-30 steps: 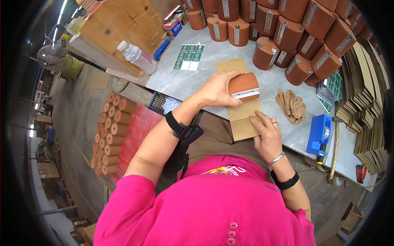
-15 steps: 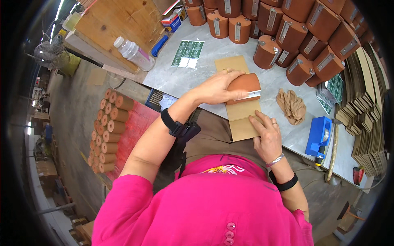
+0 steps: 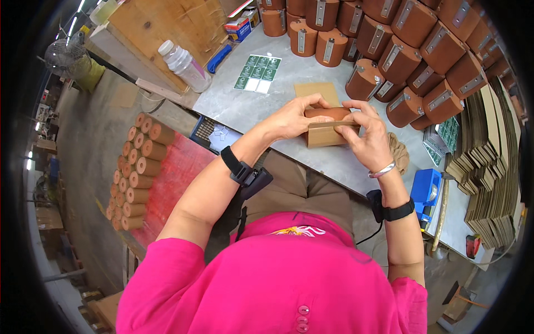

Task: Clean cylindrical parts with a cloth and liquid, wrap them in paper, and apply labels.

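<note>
A reddish-brown cylinder point(image 3: 329, 113) lies on the grey tabletop, inside a creased brown cardboard strip point(image 3: 325, 137). The strip's near part is folded up against the cylinder, while its far flap lies flat on the table. My left hand point(image 3: 293, 118) is closed on the left end of the cylinder, thumb along its near side. My right hand point(image 3: 369, 136) pinches the raised cardboard edge at the right, with its index finger over the cylinder's right end. The cylinder's metal strip is hidden now. A crumpled brown cloth point(image 3: 399, 155) sits behind my right wrist.
Stacked reddish-brown cylinders with metal strips point(image 3: 397, 58) fill the far right. Flat cardboard piles point(image 3: 484, 145) stand at the right, near a blue tape dispenser point(image 3: 427, 189). Green label sheet point(image 3: 258, 73), plastic bottle point(image 3: 186, 67) and blue-handled tool point(image 3: 219, 58) lie far left. Brown rolls point(image 3: 142, 167) rest on a red surface.
My right hand has lifted the near part of the cardboard up against the cylinder. My left hand still holds the cylinder, whose metal strip has gone out of sight.
</note>
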Available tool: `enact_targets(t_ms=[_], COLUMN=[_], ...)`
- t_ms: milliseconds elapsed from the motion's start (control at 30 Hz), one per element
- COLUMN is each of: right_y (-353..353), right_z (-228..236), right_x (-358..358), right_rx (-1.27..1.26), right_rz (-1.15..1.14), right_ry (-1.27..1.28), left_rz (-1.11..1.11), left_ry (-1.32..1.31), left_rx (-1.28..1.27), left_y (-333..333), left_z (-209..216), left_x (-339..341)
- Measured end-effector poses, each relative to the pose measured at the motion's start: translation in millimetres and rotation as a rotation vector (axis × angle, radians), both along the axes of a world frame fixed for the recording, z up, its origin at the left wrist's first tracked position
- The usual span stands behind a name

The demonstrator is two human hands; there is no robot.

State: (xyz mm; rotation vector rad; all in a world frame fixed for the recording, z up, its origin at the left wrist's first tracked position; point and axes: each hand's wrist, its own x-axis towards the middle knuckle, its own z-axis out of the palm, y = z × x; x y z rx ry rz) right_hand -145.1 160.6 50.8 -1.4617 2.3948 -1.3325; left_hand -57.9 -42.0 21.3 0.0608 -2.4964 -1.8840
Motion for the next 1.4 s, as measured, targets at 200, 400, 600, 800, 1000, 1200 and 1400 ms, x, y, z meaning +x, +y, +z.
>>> enact_targets(t_ms=[200, 400, 600, 800, 1000, 1200, 1400], right_y=[-9.7, -11.0, -21.5, -43.3, -26.3, -15.9, -32.6], right_z=[2.7, 4.1, -14.2, -35.6, -44.8, -67.3, -41.3], right_x=[-6.2, -6.1, -14.9, -10.4, 3.4, 7.5, 20.4], right_rx=[0.025, 0.07, 0.078, -0.088, -0.064, -0.081, -0.084], right_rz=[-0.008, -0.038, -0.065, -0.202, -0.284, -0.247, -0.185], right_ry=[-0.07, -0.154, -0.302, -0.245, -0.258, -0.311, -0.165], left_rz=[0.022, 0.088, 0.197, 0.321, 0.426, 0.532, 0.59], left_ry=[-0.147, 0.055, 0.161, 0.15, 0.198, 0.243, 0.229], left_rx=[0.324, 0.248, 0.202, 0.453, 0.517, 0.334, 0.316], left_y=[-8.6, 12.0, 26.1, 25.8, 52.5, 59.5, 54.6], left_z=[-8.6, -17.3, -28.7, -45.5, -73.9, -76.7, -82.1], left_x=[4.3, 22.5, 7.1, 3.7, -9.3, -5.8, -26.6])
